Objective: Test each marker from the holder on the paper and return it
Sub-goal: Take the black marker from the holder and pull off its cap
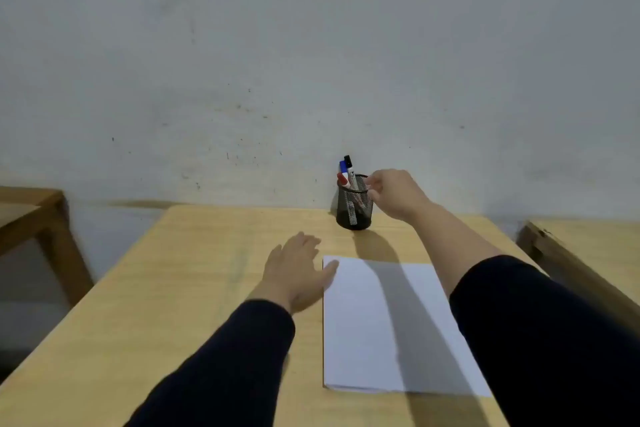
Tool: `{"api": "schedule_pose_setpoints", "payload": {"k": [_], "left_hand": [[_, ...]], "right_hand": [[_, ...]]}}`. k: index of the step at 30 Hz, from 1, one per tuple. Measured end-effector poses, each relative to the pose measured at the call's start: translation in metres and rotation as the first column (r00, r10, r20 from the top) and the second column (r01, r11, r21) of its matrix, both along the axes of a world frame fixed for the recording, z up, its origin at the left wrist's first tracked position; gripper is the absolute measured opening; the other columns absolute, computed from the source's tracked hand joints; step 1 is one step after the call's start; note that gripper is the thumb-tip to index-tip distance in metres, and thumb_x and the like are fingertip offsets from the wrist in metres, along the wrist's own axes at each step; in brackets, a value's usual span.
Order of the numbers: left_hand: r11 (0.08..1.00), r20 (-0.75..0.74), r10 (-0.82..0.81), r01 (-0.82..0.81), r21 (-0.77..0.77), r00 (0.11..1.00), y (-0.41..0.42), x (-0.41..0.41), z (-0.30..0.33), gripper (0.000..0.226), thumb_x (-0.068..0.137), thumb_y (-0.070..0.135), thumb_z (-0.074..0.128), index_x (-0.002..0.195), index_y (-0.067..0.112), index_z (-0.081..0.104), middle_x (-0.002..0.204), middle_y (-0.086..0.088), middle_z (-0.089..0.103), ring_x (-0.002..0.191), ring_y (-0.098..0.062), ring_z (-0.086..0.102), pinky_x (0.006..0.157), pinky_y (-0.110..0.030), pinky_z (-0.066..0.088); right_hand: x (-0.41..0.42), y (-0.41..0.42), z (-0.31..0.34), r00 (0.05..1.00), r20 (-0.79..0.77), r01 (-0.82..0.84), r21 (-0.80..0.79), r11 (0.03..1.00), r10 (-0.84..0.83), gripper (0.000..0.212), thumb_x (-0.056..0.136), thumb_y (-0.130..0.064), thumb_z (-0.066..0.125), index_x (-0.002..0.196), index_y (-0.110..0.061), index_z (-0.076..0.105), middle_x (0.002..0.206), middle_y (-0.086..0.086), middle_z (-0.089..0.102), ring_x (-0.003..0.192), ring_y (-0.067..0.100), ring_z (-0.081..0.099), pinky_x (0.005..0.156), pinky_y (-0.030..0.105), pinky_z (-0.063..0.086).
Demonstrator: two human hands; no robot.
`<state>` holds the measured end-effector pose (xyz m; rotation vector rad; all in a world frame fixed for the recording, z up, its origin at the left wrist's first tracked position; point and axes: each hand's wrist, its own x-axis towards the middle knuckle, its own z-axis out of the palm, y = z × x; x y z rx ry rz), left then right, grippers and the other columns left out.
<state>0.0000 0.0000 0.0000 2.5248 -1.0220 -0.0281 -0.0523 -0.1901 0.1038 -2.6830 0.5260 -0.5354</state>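
A black mesh holder stands at the table's far edge by the wall. Three markers stick out of it: a red-capped one, a blue-capped one and a black-capped one. My right hand hovers at the holder's right rim, fingers loosely curled and empty. A white sheet of paper lies in front of me, blank, partly shaded by my right arm. My left hand rests flat on the table, fingers spread, its thumb touching the paper's top left corner.
The light wooden table reaches to a grey wall. Another wooden table stands close on the right, and a wooden piece of furniture on the left, with a gap of floor between.
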Motion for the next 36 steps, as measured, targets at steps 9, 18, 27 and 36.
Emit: {"api": "schedule_pose_setpoints", "payload": {"k": [9,18,27,36], "left_hand": [[0.989,-0.017,-0.04,0.042,0.143,0.999,-0.008,0.025,-0.03,0.085,0.083,0.072,0.032,0.152,0.026,0.01,0.162,0.013,0.002,0.148,-0.003,-0.007,0.12,-0.046,-0.008],[0.991,-0.021,-0.037,0.039,0.13,0.999,-0.009,0.025,-0.033,0.087,0.081,0.072,0.035,0.152,0.028,0.011,0.161,0.015,0.002,0.147,0.0,-0.007,0.12,-0.045,-0.008],[0.988,-0.029,-0.03,0.034,0.149,0.999,-0.007,0.024,-0.032,0.087,0.081,0.072,0.034,0.152,0.028,0.011,0.161,0.015,0.002,0.147,0.0,-0.008,0.12,-0.045,-0.009],[0.997,-0.085,-0.028,0.033,0.065,0.996,-0.009,0.022,-0.025,0.079,0.091,0.064,0.027,0.153,0.024,0.0,0.162,0.006,0.011,0.149,-0.007,0.003,0.121,-0.045,-0.004]], "right_hand": [[0.078,-0.044,-0.025,0.98,0.099,0.159,0.131,0.978,-0.173,0.032,0.09,-0.008,0.054,0.12,-0.009,0.064,0.12,0.014,0.066,0.109,0.029,0.062,0.094,0.033,0.049],[0.116,-0.041,-0.034,0.964,0.108,0.227,0.149,0.962,-0.244,0.028,0.087,-0.016,0.062,0.112,-0.006,0.067,0.109,0.013,0.069,0.095,0.026,0.064,0.072,0.027,0.045],[0.105,-0.042,0.004,0.887,0.389,0.173,0.221,0.96,-0.249,0.025,0.089,-0.015,0.057,0.11,-0.005,0.066,0.1,0.009,0.069,0.087,0.019,0.063,0.073,0.022,0.042],[0.034,-0.012,0.031,0.87,0.46,-0.026,0.401,0.916,-0.176,0.024,0.086,-0.016,0.061,0.108,-0.011,0.068,0.087,-0.002,0.063,0.078,0.011,0.058,0.065,0.017,0.043]]}}
